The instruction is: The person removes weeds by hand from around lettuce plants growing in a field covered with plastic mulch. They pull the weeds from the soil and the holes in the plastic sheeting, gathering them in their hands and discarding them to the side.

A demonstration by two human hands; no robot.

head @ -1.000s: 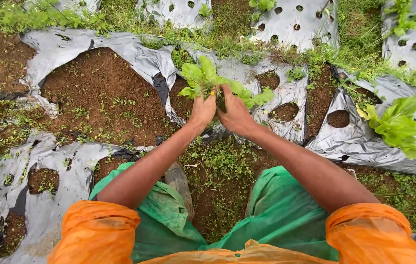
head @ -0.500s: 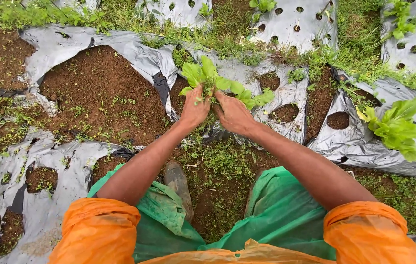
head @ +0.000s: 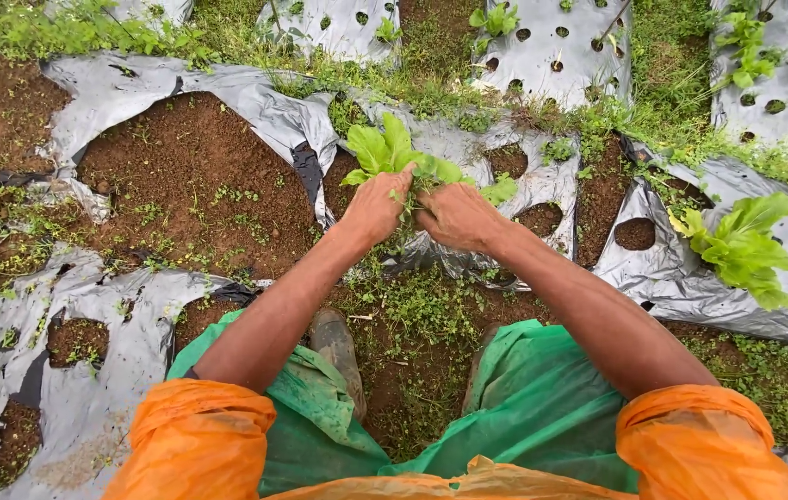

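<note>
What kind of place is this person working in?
Most likely an outdoor vegetable plot: silver plastic mulch sheeting punched with planting holes, bare brown soil, and leafy green lettuce-like plants, one gripped by both the left hand and right hand.
</note>
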